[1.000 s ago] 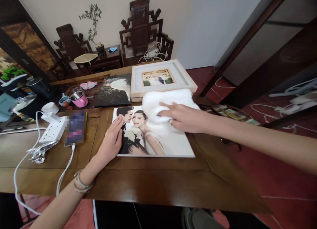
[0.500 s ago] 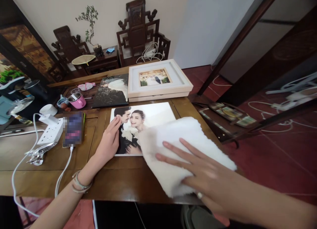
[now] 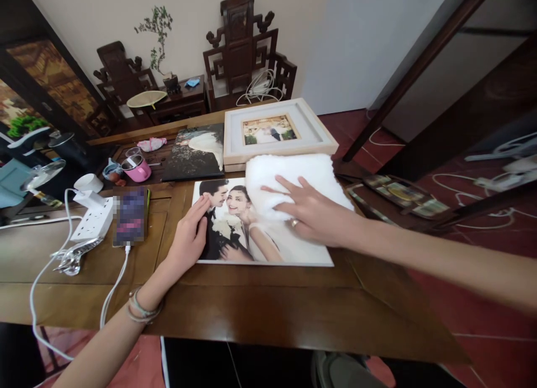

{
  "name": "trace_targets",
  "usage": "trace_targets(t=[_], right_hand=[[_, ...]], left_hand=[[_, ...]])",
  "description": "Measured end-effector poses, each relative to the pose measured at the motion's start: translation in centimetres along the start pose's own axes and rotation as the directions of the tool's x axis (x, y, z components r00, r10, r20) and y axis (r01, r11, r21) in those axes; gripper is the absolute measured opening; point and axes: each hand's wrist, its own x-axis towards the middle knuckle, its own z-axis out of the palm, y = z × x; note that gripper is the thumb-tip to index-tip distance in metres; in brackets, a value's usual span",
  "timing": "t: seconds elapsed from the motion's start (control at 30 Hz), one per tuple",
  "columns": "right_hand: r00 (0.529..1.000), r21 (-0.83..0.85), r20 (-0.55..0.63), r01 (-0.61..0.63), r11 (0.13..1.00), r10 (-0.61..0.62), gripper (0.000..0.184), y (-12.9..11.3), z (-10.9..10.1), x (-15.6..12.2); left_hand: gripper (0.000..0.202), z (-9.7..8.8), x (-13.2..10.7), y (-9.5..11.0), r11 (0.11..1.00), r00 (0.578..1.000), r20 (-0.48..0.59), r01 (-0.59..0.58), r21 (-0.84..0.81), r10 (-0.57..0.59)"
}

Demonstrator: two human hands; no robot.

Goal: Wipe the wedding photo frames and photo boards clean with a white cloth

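Observation:
A wedding photo panel lies face up on the wooden table, showing a couple cheek to cheek. My left hand rests flat on its left edge, fingers stretched out. Spread across the panel's upper right is a white fluffy towel, which hides that corner and reaches the box-like frame behind. My right hand, with a ring on one finger, presses on the towel with its fingers apart and flat. The thumb's position is hard to make out.
Behind the panel are a pale framed picture and a dark photo panel. On the left stand a pink mug, a white power strip and a charging phone, with loose white cables. The table's right edge drops to red floor.
My right hand has slid the towel away from me, from the panel's lower right to its upper right, uncovering the lower part. My left hand stays on the left edge.

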Motion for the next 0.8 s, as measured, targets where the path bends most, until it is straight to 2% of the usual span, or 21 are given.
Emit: trace_targets(t=[0.1,0.2,0.27,0.37,0.5,0.57,0.67,0.73,0.8], right_hand=[[0.999,0.073,-0.036,0.002,0.997,0.001,0.05,-4.3,0.6,-2.5],[0.995,0.172,-0.083,0.075,0.982,-0.061,0.05,-8.8,0.8,-5.1],[0.991,0.229,-0.066,0.126,0.965,-0.114,0.047,-10.3,0.6,-6.0],[0.992,0.257,-0.031,0.126,0.958,-0.123,0.052,-9.6,0.1,-5.2],[0.999,0.195,0.043,-0.026,0.981,0.018,0.055,-5.7,-0.6,-1.2],[0.994,0.153,0.059,-0.099,0.983,0.091,0.052,-5.0,-0.8,1.0],[0.995,0.14,0.06,-0.088,0.986,0.08,0.041,-6.6,-1.1,3.3],[0.999,0.134,0.043,0.021,0.991,-0.027,0.04,-8.8,-1.2,3.8],[0.987,0.089,0.0,0.16,0.983,-0.161,0.051,-10.9,-1.2,3.8]], left_hand=[[0.04,-0.1,0.1,0.5,0.997,0.998,-0.063,0.025,-0.074,-0.03],[0.036,-0.4,0.1,0.7,0.984,0.987,-0.15,0.038,-0.175,-0.065],[0.034,-0.6,0.1,0.6,0.962,0.97,-0.209,0.064,-0.267,-0.122],[0.032,-1.0,0.1,0.6,0.917,0.936,-0.274,0.104,-0.385,-0.221],[0.028,-1.2,0.1,0.9,0.881,0.889,-0.336,0.138,-0.453,-0.312],[0.026,-1.2,0.2,1.2,0.856,0.869,-0.351,0.141,-0.497,-0.347],[0.025,-1.5,0.3,1.5,0.837,0.838,-0.398,0.119,-0.535,-0.374],[0.024,-1.8,0.3,1.5,0.835,0.817,-0.445,0.078,-0.545,-0.367],[0.023,-2.0,0.3,1.4,0.839,0.798,-0.492,0.03,-0.543,-0.347]])
